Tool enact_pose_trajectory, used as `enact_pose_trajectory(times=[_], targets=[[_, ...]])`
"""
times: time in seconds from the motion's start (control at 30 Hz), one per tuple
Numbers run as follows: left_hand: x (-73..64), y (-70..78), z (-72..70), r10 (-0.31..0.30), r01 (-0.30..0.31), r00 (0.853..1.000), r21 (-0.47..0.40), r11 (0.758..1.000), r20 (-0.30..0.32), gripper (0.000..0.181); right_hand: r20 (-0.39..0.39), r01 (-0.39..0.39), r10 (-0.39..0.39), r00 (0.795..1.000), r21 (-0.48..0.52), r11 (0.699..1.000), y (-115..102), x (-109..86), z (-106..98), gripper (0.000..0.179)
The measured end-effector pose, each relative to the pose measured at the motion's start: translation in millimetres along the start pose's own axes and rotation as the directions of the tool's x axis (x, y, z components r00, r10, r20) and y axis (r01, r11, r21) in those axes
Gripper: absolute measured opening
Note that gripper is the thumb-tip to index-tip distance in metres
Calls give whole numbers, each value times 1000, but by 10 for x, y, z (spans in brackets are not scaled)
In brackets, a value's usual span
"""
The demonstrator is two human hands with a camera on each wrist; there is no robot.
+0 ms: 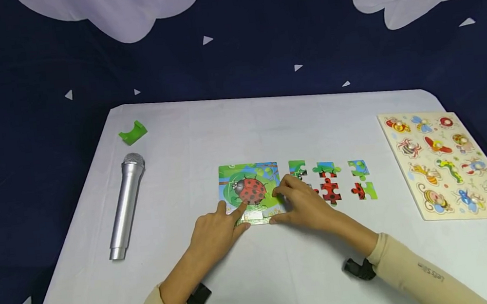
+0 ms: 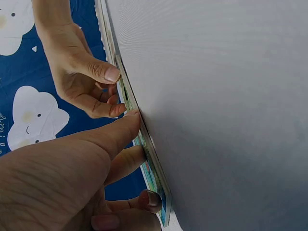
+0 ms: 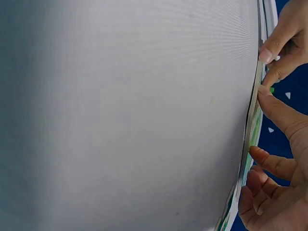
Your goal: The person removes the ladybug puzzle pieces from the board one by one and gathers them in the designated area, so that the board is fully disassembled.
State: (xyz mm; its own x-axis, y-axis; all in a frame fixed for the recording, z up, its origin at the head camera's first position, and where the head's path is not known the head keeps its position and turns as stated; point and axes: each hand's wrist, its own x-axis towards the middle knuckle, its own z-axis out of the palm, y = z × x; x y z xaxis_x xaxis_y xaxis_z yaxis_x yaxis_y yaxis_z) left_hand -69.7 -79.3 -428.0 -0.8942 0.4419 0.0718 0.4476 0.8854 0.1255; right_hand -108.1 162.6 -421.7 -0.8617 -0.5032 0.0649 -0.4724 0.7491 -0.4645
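A square ladybug puzzle (image 1: 250,190) lies flat on the white table, a pale glossy patch along its lower part. My left hand (image 1: 214,235) is at its lower left corner, index finger extended onto the picture and thumb at the front edge. Around the lower right corner, my right hand (image 1: 303,202) has its fingers bent, thumb at the front edge and fingertips at the right side. Both thumbs touch the board's edge (image 2: 151,154) in the left wrist view. Whether a loose piece sits under the right fingers cannot be seen.
Several loose jigsaw pieces (image 1: 330,191) lie right of the puzzle, some partly behind the right hand. A wooden insect peg board (image 1: 449,166) is at the far right. A silver microphone (image 1: 127,205) and a green curved piece (image 1: 133,133) lie at left.
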Motion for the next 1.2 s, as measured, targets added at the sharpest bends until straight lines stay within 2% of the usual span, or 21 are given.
enact_pose_trajectory(times=[0.1, 0.33, 0.63, 0.77, 0.97, 1.2], targets=[[-4, 0, 3, 0, 0, 1000, -3, 1000, 0, 48, 16, -2, 2, 1000, 16, 1000, 23, -3, -2, 54], [-2, -4, 8, -2, 2, 1000, -15, 1000, 3, 48, 14, 53, -53, 999, -11, 999, 46, 50, -12, 67], [-3, -5, 7, -5, 5, 1000, -31, 1000, 6, 48, 2, 182, -183, 983, -105, 978, 95, 128, -22, 58], [-3, -6, 14, -7, 7, 1000, -37, 999, 7, 48, -2, 210, -212, 977, -143, 967, 109, 117, -57, 58], [-6, -7, 21, -12, 13, 1000, -48, 999, 8, 48, -12, 171, -173, 985, -111, 979, 229, -62, -210, 57], [-11, -6, 18, -25, 26, 999, -63, 998, 23, 47, -43, 170, -177, 983, -131, 977, 538, -450, -431, 57]])
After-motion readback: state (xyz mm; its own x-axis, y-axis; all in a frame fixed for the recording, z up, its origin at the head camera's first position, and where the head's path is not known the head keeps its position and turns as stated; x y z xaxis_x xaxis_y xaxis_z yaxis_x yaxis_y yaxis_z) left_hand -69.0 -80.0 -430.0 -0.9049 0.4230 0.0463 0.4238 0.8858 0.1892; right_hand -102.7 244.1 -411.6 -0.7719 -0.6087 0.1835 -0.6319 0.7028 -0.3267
